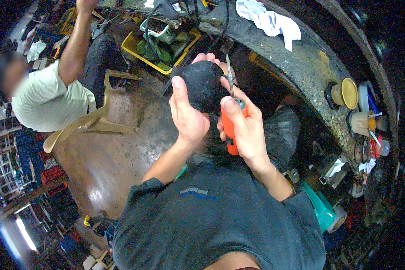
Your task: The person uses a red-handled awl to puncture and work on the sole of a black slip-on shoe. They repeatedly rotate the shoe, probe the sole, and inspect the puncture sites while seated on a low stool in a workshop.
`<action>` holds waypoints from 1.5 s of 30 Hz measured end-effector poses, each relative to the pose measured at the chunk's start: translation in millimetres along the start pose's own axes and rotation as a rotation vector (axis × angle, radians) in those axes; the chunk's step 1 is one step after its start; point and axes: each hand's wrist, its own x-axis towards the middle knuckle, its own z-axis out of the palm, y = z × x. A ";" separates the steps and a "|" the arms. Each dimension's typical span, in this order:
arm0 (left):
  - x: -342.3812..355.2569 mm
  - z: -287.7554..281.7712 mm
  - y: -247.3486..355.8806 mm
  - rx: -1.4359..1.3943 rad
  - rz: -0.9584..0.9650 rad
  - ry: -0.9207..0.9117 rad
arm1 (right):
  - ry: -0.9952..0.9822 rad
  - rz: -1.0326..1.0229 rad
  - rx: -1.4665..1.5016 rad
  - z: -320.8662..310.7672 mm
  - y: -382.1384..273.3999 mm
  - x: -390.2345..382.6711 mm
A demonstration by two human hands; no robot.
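Observation:
My left hand is wrapped round a black, rounded piece with a smooth, dull surface, perhaps part of a shoe. The thumb lies along its near left side, and fingertips show past its far edge. In my right hand is an orange-handled tool with a slim, pointed metal shaft. My right thumb presses on top of the handle. The shaft points away from me, just right of the black piece; whether it touches the piece I cannot tell. The underside of the black piece is hidden.
A dark, curved workbench runs along the right, bearing a white cloth and several tins, one with a yellow lid. Ahead stands a yellow crate with green items. At left a person sits on a beige chair.

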 end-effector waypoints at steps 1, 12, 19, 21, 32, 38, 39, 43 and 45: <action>-1.3 -0.1 -0.5 0.007 0.013 -0.021 | -0.012 0.043 -0.025 -0.3 -0.5 -0.1; -8.8 -3.3 -0.9 0.307 0.116 -0.097 | -0.041 -0.040 -0.052 4.0 11.1 2.7; -8.5 -7.3 -4.2 0.296 0.086 -0.121 | -0.037 -0.040 -0.135 1.8 6.5 4.8; -7.7 -8.1 -3.8 0.313 0.088 -0.128 | -0.027 -0.044 -0.158 1.3 6.1 5.2; -7.9 -7.3 -1.7 0.361 0.103 -0.163 | -0.018 -0.079 -0.281 -1.1 8.2 5.4; -7.1 -5.3 2.8 0.387 0.097 -0.184 | -0.036 -0.075 -0.345 -3.9 8.0 4.9; -6.4 -4.8 3.5 0.386 0.102 -0.172 | -0.032 -0.082 -0.339 -3.9 9.2 5.2; -1.7 -1.8 0.7 0.223 0.045 -0.097 | -0.058 -0.105 -0.264 -4.7 13.8 6.9; -1.5 -3.2 1.3 0.281 0.024 -0.105 | -0.057 -0.087 -0.281 -6.2 14.9 6.5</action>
